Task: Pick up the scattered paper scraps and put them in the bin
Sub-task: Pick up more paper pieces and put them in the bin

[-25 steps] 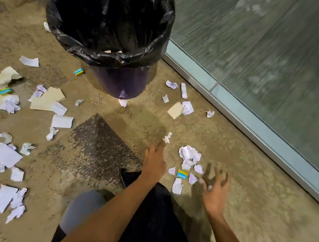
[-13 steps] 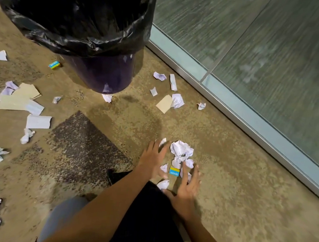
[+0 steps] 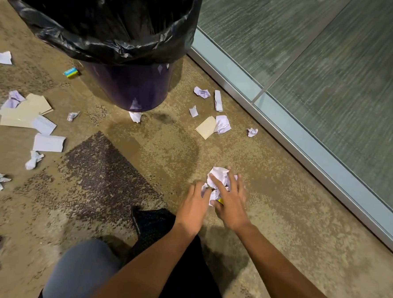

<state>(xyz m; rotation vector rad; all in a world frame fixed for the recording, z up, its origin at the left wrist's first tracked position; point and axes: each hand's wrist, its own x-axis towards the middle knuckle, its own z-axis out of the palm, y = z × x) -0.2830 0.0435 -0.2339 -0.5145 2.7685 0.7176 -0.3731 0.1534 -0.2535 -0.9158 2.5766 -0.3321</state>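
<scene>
A small heap of crumpled white paper scraps (image 3: 219,175) lies on the brown carpet in front of me, with a bit of yellow wrapper (image 3: 220,200) showing in it. My right hand (image 3: 231,204) lies over the heap, its fingers spread across the biggest crumpled piece and its thumb tucked in against the small scraps. My left hand (image 3: 194,204) closes in from the left, fingers curled onto the heap's edge. The bin (image 3: 130,91), dark purple with a black liner (image 3: 100,44), stands beyond at the upper left.
More scraps (image 3: 222,125) and a tan card (image 3: 206,130) lie between the bin and a glass wall with a metal sill (image 3: 283,135) on the right. Several papers (image 3: 48,143) litter the floor at left. A blue-yellow wrapper (image 3: 71,72) lies by the bin.
Both hands came together onto the heap: the right hand slid forward over the crumpled paper, the left closed in from the side. The view moved closer to the floor.
</scene>
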